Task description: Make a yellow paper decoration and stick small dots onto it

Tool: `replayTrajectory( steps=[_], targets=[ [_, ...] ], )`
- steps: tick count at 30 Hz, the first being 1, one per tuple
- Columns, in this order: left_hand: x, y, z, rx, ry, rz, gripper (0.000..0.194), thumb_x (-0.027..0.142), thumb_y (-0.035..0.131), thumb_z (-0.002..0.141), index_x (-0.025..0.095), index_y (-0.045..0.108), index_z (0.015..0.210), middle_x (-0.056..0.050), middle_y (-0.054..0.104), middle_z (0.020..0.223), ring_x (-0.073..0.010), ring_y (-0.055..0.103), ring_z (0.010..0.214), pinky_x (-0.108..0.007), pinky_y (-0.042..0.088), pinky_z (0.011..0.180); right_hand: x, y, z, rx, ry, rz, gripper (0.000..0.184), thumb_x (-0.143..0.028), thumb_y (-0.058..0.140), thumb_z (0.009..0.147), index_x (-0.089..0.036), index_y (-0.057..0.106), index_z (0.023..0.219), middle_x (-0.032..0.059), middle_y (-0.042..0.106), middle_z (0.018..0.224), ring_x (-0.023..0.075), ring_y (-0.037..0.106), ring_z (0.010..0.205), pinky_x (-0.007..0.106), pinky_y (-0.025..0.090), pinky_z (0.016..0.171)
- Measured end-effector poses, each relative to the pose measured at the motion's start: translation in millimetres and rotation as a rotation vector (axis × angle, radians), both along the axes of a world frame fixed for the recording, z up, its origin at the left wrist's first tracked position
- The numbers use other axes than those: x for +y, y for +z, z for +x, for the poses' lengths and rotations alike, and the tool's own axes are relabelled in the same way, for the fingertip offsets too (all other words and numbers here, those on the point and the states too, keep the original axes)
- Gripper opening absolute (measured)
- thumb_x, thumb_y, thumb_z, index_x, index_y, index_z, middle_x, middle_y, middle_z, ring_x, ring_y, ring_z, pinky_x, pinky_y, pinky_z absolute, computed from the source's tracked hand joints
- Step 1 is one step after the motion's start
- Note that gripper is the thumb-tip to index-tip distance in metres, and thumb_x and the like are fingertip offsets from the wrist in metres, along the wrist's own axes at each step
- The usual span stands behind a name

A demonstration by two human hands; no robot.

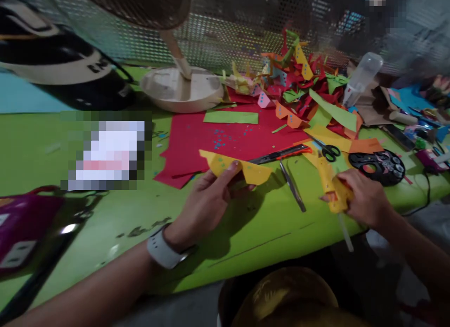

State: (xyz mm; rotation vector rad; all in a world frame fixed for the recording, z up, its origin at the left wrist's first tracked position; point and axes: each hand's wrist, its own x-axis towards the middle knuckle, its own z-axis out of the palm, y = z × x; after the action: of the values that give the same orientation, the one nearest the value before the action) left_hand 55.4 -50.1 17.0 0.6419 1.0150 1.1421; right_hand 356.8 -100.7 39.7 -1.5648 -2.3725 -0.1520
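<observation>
My left hand (207,202) pinches a folded yellow paper cutout (258,173) with scalloped edges between thumb and fingers, above the green table. In my right hand (367,198) is a yellow glue gun (326,177), with a clear glue stick (345,233) poking out of its lower end. Between the two hands lie metal tweezers (292,186). Just beyond them rests an orange and black utility knife (281,154), partly over the red paper (190,134). Small black scissors (329,151) lie past the glue gun.
Behind the red sheet rises a heap of coloured paper pieces (291,78). A fan base (183,90) and a dark appliance (80,73) stand at the back left. A black palette-shaped object (381,166) lies right. A purple box (24,228) sits at the left edge.
</observation>
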Motion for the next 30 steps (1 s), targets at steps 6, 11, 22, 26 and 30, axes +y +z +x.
replayTrajectory(
  steps=[6,11,22,26,30],
  targets=[
    [2,8.6,4,0.025,0.031,-0.057,0.014,0.030,0.085,0.065,0.026,0.071,0.062,0.008,0.078,0.080,-0.0150,0.070,0.077,-0.025,0.061,0.067,0,0.8,75,0.011,-0.621,-0.175,0.040,-0.041,0.073,0.072,-0.018,0.063,0.103,0.0130,0.070,0.103,0.0296,0.066,0.087,0.041,0.050,0.073],
    [1,12.3,7,0.067,0.085,-0.074,0.017,0.032,0.087,0.059,0.027,0.071,0.060,0.007,0.077,0.076,-0.0195,0.071,0.088,-0.028,0.062,0.067,-3,-6.8,97,-0.067,-0.711,-0.137,0.049,-0.053,0.066,0.079,-0.017,0.063,0.111,0.0153,0.069,0.107,0.0305,0.066,0.091,0.040,0.049,0.074],
    [1,2.6,1,-0.023,0.049,-0.040,0.021,0.032,0.089,0.060,0.029,0.069,0.066,0.012,0.076,0.077,-0.0158,0.070,0.088,-0.027,0.059,0.065,24,18.8,12,-0.172,0.136,-0.046,0.026,-0.026,0.047,0.097,-0.020,0.066,0.114,0.0123,0.072,0.103,0.0259,0.064,0.092,0.038,0.050,0.078],
    [-1,5.4,2,-0.056,0.059,-0.023,0.021,0.027,0.090,0.059,0.027,0.070,0.066,0.011,0.076,0.077,-0.0149,0.069,0.080,-0.025,0.059,0.061,52,9.7,-45,-0.379,0.455,-0.028,0.047,0.000,0.044,0.090,-0.023,0.059,0.128,0.0076,0.070,0.094,0.0209,0.062,0.076,0.032,0.042,0.060],
    [-1,3.0,2,-0.062,0.034,-0.031,0.024,0.035,0.090,0.058,0.025,0.069,0.065,0.007,0.076,0.080,-0.0188,0.070,0.084,-0.026,0.059,0.059,68,2.3,-60,-0.393,0.734,0.001,0.030,-0.002,0.046,0.092,-0.016,0.067,0.107,0.0065,0.068,0.083,0.0188,0.060,0.075,0.031,0.039,0.060]
  ],
)
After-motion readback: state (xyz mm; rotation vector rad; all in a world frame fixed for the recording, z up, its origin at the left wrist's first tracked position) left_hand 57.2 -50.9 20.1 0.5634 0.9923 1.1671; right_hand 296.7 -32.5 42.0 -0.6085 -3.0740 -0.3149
